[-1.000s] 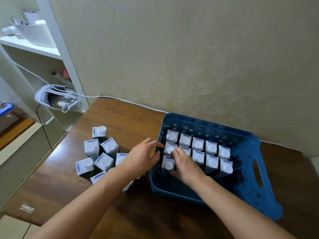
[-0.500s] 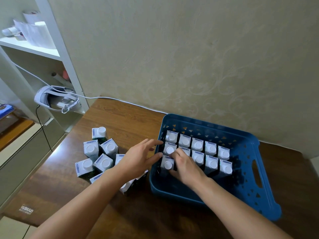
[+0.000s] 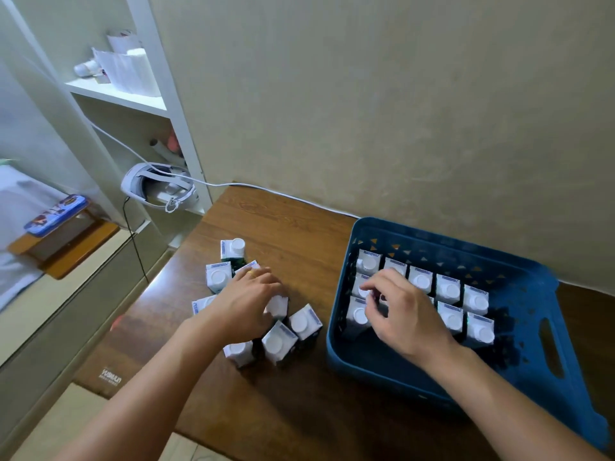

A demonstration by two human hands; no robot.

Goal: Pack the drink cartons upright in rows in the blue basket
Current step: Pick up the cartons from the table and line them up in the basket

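A person at a dark brown wooden table (image 3: 286, 224) is midway through filling a blue perforated plastic basket (image 3: 519, 331) that sits at the table's right side against the wall. Two rows of small white-capped drink cartons (image 3: 449, 289) stand upright along its far side, and a third row has begun at the near left.

The right hand (image 3: 404, 316) hovers over that corner with fingers loosely curled above the newest carton (image 3: 357, 316) (whether it touches anything cannot be told). The left hand (image 3: 248, 306) is down on the loose cluster of cartons (image 3: 278, 341) near the table's left edge, fingers curving around one, though the grip itself is hidden.

The step appears to be fetching the next carton; it would then need lifting upright and setting just beside the third row's first.
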